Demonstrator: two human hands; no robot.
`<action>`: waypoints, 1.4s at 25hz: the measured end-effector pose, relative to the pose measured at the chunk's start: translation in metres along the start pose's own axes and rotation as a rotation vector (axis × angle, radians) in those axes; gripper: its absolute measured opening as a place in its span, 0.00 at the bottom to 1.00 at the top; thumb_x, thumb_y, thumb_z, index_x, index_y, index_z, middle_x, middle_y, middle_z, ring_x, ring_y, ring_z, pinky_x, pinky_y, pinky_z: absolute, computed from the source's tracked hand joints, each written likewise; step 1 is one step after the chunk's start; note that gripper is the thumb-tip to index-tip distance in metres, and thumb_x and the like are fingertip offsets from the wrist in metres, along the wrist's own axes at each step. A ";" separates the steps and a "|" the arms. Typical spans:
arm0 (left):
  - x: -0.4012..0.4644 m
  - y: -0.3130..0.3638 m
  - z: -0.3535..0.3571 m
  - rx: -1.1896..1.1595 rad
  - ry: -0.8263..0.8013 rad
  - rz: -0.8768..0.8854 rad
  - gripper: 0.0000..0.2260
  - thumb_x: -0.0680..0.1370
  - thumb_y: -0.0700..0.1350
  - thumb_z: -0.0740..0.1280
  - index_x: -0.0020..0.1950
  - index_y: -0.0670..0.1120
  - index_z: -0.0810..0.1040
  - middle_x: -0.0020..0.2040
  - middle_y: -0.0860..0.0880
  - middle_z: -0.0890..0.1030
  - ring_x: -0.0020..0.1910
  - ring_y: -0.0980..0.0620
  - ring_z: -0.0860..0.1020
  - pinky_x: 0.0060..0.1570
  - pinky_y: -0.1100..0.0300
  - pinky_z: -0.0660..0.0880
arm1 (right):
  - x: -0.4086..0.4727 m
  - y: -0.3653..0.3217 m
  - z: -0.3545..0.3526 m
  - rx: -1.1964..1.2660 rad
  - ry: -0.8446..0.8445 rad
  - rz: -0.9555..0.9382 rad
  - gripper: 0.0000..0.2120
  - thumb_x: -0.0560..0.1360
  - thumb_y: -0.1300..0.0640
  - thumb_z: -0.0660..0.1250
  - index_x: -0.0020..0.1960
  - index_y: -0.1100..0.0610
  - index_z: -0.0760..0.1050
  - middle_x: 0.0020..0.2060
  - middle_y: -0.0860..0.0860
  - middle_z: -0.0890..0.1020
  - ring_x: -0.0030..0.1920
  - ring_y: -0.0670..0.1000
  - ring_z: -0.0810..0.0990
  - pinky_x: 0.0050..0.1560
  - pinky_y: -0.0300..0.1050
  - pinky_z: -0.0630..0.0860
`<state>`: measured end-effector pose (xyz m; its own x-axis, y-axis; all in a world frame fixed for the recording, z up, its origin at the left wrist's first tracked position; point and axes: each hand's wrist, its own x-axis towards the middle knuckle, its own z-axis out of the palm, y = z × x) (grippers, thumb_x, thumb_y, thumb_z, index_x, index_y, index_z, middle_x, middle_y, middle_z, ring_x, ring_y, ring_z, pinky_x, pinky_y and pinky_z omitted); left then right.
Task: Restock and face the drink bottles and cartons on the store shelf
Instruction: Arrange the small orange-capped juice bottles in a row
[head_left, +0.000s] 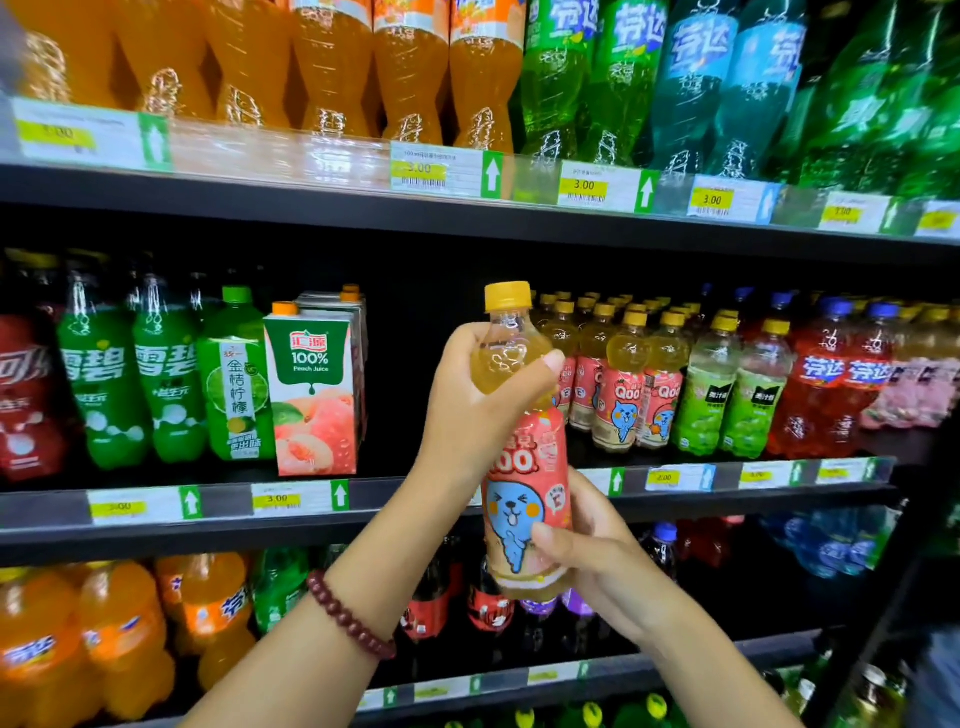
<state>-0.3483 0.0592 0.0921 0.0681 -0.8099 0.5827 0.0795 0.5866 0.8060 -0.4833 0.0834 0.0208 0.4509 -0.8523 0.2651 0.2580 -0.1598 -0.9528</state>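
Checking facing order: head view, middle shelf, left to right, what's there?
Red cola bottle → green Sprite bottles → lime drink bottle → peach juice carton → held Qoo bottle → shelved Qoo bottles → green juice bottles → red Fanta bottles.

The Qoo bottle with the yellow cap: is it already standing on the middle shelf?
No, the Qoo bottle is held in front of the shelf, left hand gripping its neck and right hand its base.

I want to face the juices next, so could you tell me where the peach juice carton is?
The peach juice carton stands on the middle shelf, left of centre, right of the green lime bottle.
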 end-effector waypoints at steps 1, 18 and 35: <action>0.000 0.000 0.002 0.043 0.052 0.018 0.24 0.63 0.58 0.74 0.53 0.48 0.73 0.45 0.50 0.80 0.43 0.55 0.81 0.41 0.61 0.77 | 0.002 0.002 0.007 -0.053 0.077 -0.053 0.38 0.55 0.48 0.81 0.62 0.51 0.71 0.52 0.52 0.83 0.52 0.52 0.82 0.47 0.44 0.79; 0.004 -0.009 -0.012 0.105 0.302 -0.032 0.20 0.64 0.55 0.76 0.49 0.48 0.74 0.42 0.49 0.81 0.40 0.52 0.82 0.42 0.51 0.79 | 0.014 0.006 0.027 -0.551 0.318 -0.155 0.34 0.61 0.52 0.79 0.61 0.41 0.66 0.52 0.44 0.79 0.49 0.43 0.81 0.47 0.39 0.78; 0.043 -0.078 -0.086 0.296 0.091 -0.115 0.11 0.79 0.50 0.64 0.41 0.48 0.79 0.39 0.52 0.83 0.39 0.54 0.82 0.43 0.58 0.75 | 0.097 0.021 0.007 -0.293 0.328 -0.042 0.29 0.61 0.62 0.78 0.56 0.50 0.70 0.47 0.49 0.83 0.47 0.47 0.83 0.47 0.42 0.80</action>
<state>-0.2662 -0.0209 0.0456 0.1653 -0.8589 0.4847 -0.1997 0.4522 0.8693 -0.4281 0.0008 0.0276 0.1383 -0.9474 0.2886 -0.0044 -0.2920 -0.9564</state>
